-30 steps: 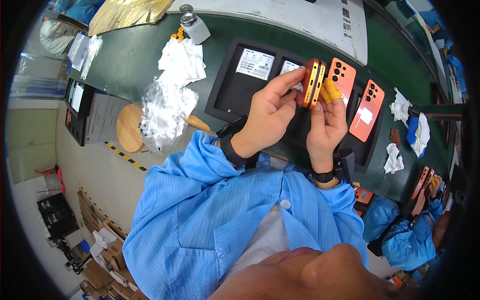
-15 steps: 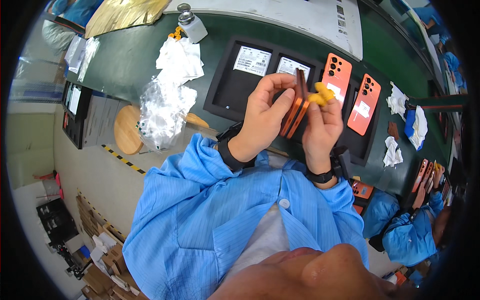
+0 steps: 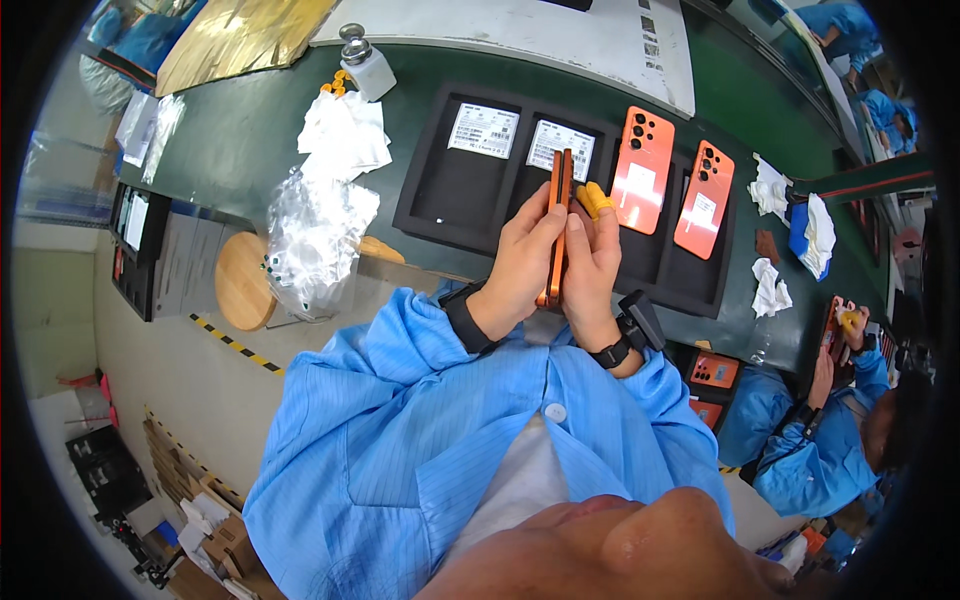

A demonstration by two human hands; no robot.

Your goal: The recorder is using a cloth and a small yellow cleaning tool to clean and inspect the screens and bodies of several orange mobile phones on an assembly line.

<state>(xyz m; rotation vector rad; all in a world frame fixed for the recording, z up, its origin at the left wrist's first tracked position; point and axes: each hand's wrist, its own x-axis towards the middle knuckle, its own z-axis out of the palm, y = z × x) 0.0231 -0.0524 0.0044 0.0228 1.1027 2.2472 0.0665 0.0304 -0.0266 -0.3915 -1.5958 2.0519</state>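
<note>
**Two hands hold an orange phone edge-on above a black tray**

Head view: The left hand (image 3: 520, 262) is closed around an orange phone (image 3: 556, 225), with the fingers wrapped on its left side. The phone stands on its long edge, so only the thin side is visible. The right hand (image 3: 590, 262) is pressed against the other side of the same phone, fingers curled on it. One finger of the right hand wears a yellow finger cot (image 3: 594, 198), which is at the upper part of the phone. Both wrists carry a black wrist strap.

The phone is held above a black tray (image 3: 430, 195) that lies on the green table (image 3: 250, 130). In the tray, two white labels lie just behind the hands. Two more orange phones (image 3: 640, 170) lie with the back up in the tray, to the right of the hands, side by side.

To the left of the tray there are white wipes (image 3: 345, 135) and a clear plastic bag (image 3: 312, 240). A small dispenser bottle (image 3: 362, 62) stands behind the wipes. At the right edge, another person in a blue coat (image 3: 810, 455) holds something small with both hands.
</note>
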